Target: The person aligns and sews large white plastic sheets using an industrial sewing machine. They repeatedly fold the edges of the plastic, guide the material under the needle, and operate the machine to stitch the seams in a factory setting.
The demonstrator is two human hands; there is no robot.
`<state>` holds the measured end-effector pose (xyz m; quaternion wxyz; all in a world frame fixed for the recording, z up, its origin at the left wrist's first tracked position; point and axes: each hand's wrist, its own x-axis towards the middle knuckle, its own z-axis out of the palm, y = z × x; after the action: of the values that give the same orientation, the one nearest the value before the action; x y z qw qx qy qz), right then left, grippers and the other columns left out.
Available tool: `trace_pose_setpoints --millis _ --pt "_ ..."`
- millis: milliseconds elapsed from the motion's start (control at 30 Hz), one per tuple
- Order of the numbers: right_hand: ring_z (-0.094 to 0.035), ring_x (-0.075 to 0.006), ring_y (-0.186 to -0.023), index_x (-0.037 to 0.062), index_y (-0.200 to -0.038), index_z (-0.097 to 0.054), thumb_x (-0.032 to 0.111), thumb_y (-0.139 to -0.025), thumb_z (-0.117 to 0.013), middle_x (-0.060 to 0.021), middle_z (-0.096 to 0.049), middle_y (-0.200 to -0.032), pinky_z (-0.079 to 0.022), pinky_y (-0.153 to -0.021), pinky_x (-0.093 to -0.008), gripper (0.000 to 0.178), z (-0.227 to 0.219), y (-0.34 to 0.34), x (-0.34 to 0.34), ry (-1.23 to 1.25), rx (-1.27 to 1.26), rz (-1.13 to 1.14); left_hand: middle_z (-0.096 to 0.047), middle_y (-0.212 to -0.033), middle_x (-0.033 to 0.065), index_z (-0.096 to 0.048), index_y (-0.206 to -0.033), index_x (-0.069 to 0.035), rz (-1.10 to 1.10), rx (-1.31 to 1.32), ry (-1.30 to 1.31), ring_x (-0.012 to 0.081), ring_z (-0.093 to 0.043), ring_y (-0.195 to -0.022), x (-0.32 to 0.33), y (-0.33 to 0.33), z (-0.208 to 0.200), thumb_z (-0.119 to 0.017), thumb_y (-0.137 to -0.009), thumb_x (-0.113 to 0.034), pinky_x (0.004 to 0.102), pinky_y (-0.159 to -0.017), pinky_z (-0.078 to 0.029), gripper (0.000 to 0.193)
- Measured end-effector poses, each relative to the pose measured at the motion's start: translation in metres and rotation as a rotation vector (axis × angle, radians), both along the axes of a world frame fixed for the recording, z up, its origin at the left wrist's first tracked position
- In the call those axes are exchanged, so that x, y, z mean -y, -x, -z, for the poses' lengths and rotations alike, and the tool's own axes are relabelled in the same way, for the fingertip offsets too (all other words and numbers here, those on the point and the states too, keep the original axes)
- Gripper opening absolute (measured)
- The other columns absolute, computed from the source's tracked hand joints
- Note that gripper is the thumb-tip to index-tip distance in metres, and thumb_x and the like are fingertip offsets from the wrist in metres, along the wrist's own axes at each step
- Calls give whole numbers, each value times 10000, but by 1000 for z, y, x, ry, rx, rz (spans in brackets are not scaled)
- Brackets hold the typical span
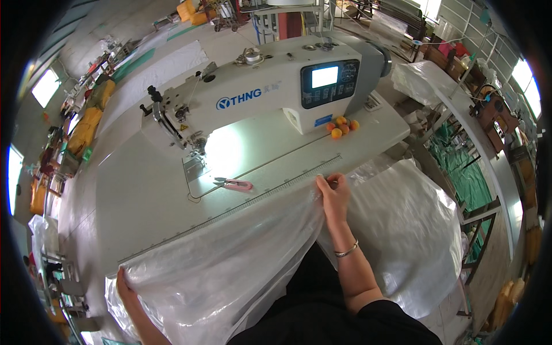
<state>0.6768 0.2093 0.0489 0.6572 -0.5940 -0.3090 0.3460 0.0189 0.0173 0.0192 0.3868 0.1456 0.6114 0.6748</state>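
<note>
A translucent plastic sheet (224, 264) is stretched between my two hands along the front edge of a sewing machine table (138, 195). My right hand (334, 198) pinches the sheet's upper edge near a ruler strip (270, 192) set along the table. At the table's near left corner, my left hand (126, 290) grips the other end, its fingers partly hidden by the plastic. Beyond the ruler lie pink-handled thread snips (234, 183), touched by neither hand. A white industrial sewing machine (247, 98) stands behind them, its lamp lit over the needle area.
Several small orange fruits (342, 126) rest beside the machine's base. More plastic sheeting (402, 230) hangs at my right. Farther right are a long grey bench (489, 155), green sheeting (460, 172) and a brown machine (494, 118). Yellow bundles (89, 123) line the left side.
</note>
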Motion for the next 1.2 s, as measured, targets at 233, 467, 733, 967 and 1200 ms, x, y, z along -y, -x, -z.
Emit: trace_pose_setpoints --millis 233,467,733,967,1200 --pt "-476 -103 -584 15 -783 -525 206 -760 -649 -13 -529 -661 -405 -525 -256 228 -9 12 -3 158 359 -16 -607 -1019 64 -609 -1024 -20 -187 -168 93 164 -542 -993 29 39 36 -617 -798 -179 309 -915 -407 277" --pt "-480 -133 -744 -21 -820 -585 259 -810 -644 -44 -547 -834 -416 -676 -261 286 26 -23 -9 69 207 -98 -616 -814 72 -631 -875 15 -320 -67 3 161 -574 -743 -29 -38 4 -673 -736 -113 273 -656 -461 194" --pt "-511 -216 -929 -64 -1036 -537 327 -831 -627 -128 -533 -1006 -415 -828 -300 451 24 -21 -15 73 276 -135 -616 -799 128 -589 -860 64 -423 53 -5 199 -610 -671 -15 -72 -33 -681 -709 -69 305 -595 -516 221" --pt "-522 -228 -952 -75 -1025 -551 310 -802 -658 -149 -546 -1058 -421 -843 -311 457 26 -25 -16 63 179 -94 -613 -773 107 -580 -814 34 -416 51 7 181 -596 -640 -24 -79 -38 -691 -705 -85 297 -570 -503 196" --pt "-526 -224 -958 -73 -1021 -555 313 -802 -657 -155 -558 -1042 -421 -846 -313 456 21 -18 -12 62 262 -100 -612 -749 95 -581 -812 27 -437 44 -9 169 -589 -628 -21 -72 -28 -694 -703 -90 290 -549 -490 196"
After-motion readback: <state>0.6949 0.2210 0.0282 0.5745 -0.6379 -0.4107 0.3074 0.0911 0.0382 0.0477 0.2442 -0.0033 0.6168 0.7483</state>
